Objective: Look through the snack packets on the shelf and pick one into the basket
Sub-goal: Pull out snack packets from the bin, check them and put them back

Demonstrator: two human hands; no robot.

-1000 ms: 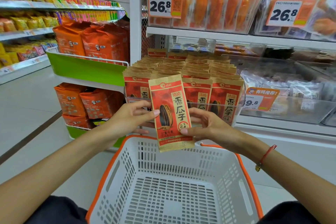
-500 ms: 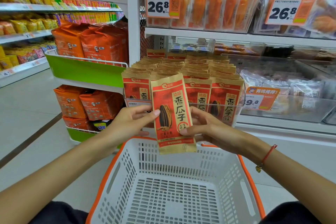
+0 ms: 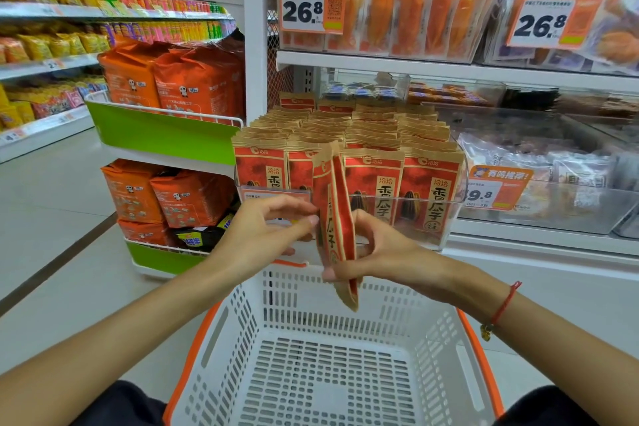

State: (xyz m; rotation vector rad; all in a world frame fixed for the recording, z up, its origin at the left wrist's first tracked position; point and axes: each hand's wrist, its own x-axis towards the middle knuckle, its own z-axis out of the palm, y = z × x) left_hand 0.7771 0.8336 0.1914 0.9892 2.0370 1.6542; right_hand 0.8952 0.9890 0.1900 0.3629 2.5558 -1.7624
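Note:
A red and tan sunflower seed packet (image 3: 337, 218) hangs edge-on over the far rim of the white basket (image 3: 311, 373), which has an orange rim and holds nothing. My right hand (image 3: 377, 252) pinches the packet from the right, near its lower half. My left hand (image 3: 266, 232) touches its left edge with the fingertips. Behind them, rows of the same packets (image 3: 373, 149) stand in a clear bin (image 3: 446, 218) on the shelf.
Orange snack bags (image 3: 173, 79) fill a green rack at the left. Orange dried-fruit packs (image 3: 397, 0) and price tags reading 26.8 hang on the upper shelf. Clear bins of pale packets (image 3: 553, 166) sit to the right. A grey aisle floor runs along the left.
The packet faced me flat before; it has now turned edge-on between my hands. My right hand has shifted lower on it.

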